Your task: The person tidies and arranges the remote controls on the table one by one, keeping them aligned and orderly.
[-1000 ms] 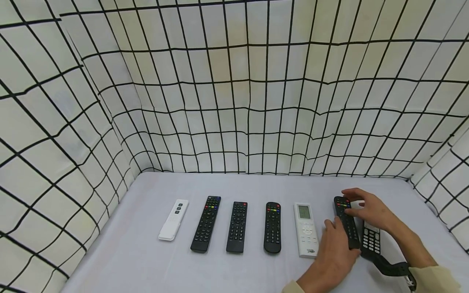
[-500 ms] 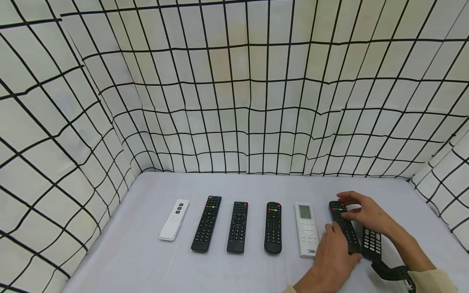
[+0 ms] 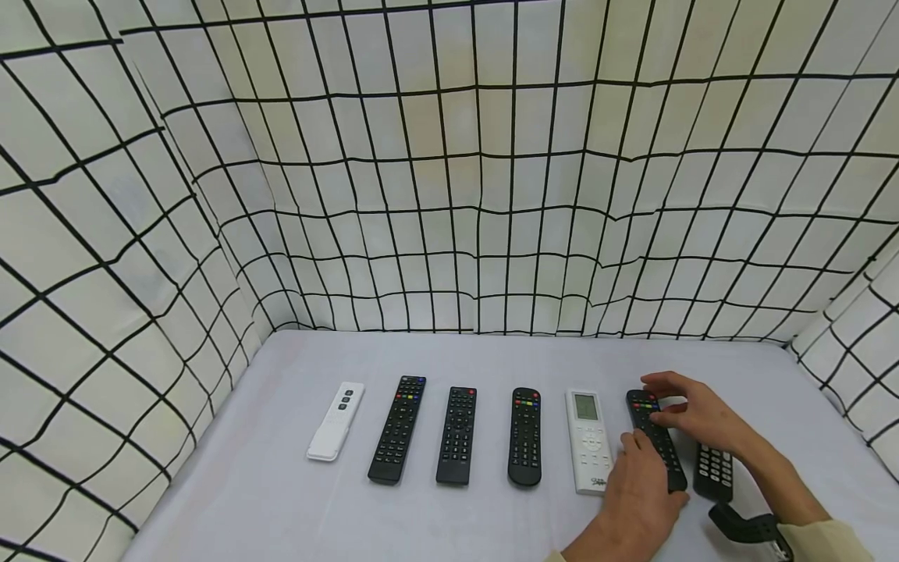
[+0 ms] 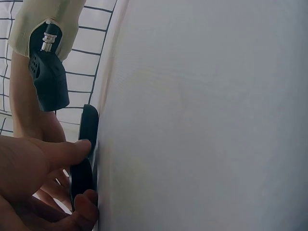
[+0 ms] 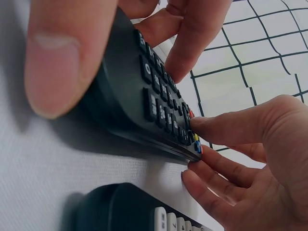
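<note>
A black remote control (image 3: 662, 443) with coloured buttons near its top lies at a slant on the right of the table, held between both hands. My left hand (image 3: 637, 490) grips its lower part, the thumb at the bottom end and the fingers along the left side. At the upper end my right hand (image 3: 705, 420) pinches the remote, with the thumb on the button face and fingers at its edge. In the right wrist view the remote's near end (image 5: 115, 98) sits close over the cloth. Beside it, partly under the right forearm, is a black remote with pale keys (image 3: 714, 472).
Left of the hands stretches a row: a white remote with a screen (image 3: 588, 441), three black remotes, among them one with rounded ends (image 3: 524, 437), and a small white remote (image 3: 336, 421). White cloth (image 3: 449, 523) covers the table. Black-gridded white walls (image 3: 477, 179) enclose it.
The held remote has shifted left and a little toward me, away from the one with pale keys. Both hands keep hold of it, the right hand moving left with it.
</note>
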`<move>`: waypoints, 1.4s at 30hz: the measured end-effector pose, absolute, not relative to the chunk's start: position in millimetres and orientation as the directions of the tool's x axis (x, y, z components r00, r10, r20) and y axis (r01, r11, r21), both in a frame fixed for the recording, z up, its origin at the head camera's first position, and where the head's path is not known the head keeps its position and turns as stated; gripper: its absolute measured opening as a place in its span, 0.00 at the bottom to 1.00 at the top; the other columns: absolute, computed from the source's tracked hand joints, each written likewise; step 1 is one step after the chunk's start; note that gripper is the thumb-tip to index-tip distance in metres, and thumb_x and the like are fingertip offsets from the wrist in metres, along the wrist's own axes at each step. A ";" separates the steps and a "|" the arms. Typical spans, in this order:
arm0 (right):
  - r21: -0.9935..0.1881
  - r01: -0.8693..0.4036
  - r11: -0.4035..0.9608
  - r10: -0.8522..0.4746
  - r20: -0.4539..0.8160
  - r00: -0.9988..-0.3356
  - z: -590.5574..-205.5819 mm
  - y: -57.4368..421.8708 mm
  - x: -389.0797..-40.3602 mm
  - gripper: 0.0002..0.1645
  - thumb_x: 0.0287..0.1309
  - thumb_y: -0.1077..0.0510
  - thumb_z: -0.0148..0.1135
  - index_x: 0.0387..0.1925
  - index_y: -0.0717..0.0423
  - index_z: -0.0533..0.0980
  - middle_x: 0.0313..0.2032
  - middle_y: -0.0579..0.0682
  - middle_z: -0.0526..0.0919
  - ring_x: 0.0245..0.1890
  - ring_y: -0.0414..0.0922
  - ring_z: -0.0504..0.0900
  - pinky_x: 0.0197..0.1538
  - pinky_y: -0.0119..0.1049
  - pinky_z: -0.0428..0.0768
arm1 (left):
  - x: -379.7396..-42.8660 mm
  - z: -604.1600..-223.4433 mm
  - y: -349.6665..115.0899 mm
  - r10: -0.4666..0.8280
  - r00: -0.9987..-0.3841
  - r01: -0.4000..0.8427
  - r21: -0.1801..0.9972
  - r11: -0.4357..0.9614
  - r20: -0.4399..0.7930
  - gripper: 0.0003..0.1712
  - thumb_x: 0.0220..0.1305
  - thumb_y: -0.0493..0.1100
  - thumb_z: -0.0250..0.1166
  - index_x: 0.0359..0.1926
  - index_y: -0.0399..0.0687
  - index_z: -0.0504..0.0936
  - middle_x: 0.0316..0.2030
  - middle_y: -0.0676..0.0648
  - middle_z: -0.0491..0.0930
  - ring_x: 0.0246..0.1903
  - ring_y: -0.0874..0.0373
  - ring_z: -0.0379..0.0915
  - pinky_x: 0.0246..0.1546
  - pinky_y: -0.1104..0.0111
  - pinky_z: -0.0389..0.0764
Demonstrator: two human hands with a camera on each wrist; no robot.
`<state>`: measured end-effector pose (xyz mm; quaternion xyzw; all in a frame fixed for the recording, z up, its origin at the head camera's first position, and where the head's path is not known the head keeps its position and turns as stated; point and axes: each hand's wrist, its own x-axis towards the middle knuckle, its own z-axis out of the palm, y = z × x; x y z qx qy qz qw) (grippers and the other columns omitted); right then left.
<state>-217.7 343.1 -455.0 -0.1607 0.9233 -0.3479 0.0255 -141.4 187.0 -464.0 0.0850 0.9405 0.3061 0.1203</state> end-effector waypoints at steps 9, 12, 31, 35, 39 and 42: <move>-0.657 -0.262 0.707 -0.306 0.051 -0.951 -458.0 341.6 -217.6 0.36 0.59 0.61 0.74 0.66 0.68 0.72 0.61 0.69 0.80 0.58 0.64 0.81 0.53 0.50 0.86 | -141.2 -463.4 186.8 0.231 -0.956 0.077 0.604 0.793 -0.181 0.53 0.56 0.57 0.80 0.75 0.40 0.65 0.59 0.44 0.72 0.50 0.61 0.80 0.46 0.72 0.85; -0.660 -0.264 0.704 -0.308 0.051 -0.950 -458.7 341.8 -217.4 0.35 0.59 0.61 0.74 0.66 0.68 0.72 0.61 0.69 0.80 0.58 0.64 0.81 0.54 0.50 0.86 | -141.1 -463.0 187.2 0.224 -0.957 0.070 0.600 0.797 -0.185 0.54 0.56 0.57 0.80 0.75 0.40 0.65 0.58 0.43 0.71 0.48 0.61 0.79 0.45 0.72 0.85; -0.575 -0.222 0.788 -0.144 0.177 -0.973 -439.4 384.7 -208.5 0.26 0.71 0.55 0.65 0.64 0.64 0.74 0.58 0.69 0.82 0.45 0.18 0.75 0.43 0.20 0.79 | -131.7 -454.8 196.1 0.260 -0.963 0.269 0.380 0.885 0.075 0.44 0.51 0.69 0.78 0.62 0.50 0.78 0.56 0.52 0.69 0.53 0.65 0.71 0.44 0.79 0.81; -0.565 -0.188 0.804 -0.106 0.176 -0.979 -440.9 398.0 -206.1 0.25 0.73 0.54 0.63 0.64 0.64 0.75 0.58 0.70 0.82 0.50 0.38 0.84 0.39 0.25 0.77 | -130.5 -454.7 201.8 0.288 -0.955 0.289 0.445 0.848 0.071 0.37 0.55 0.64 0.78 0.59 0.52 0.78 0.53 0.54 0.68 0.52 0.68 0.70 0.45 0.80 0.81; -0.555 -0.141 0.820 -0.068 0.150 -0.986 -443.1 408.3 -202.9 0.25 0.74 0.53 0.61 0.63 0.65 0.75 0.58 0.70 0.82 0.54 0.64 0.81 0.38 0.28 0.75 | -129.6 -455.9 207.2 0.325 -0.944 0.313 0.486 0.816 0.061 0.35 0.58 0.60 0.78 0.60 0.51 0.78 0.53 0.54 0.70 0.51 0.69 0.71 0.46 0.80 0.81; -0.558 -0.120 0.821 -0.047 0.144 -0.988 -446.1 414.4 -200.3 0.25 0.74 0.52 0.62 0.62 0.65 0.76 0.57 0.70 0.83 0.47 0.35 0.82 0.37 0.26 0.75 | -128.5 -457.0 210.9 0.347 -0.935 0.341 0.482 0.807 0.080 0.33 0.59 0.59 0.77 0.60 0.52 0.78 0.51 0.55 0.70 0.48 0.71 0.71 0.46 0.82 0.79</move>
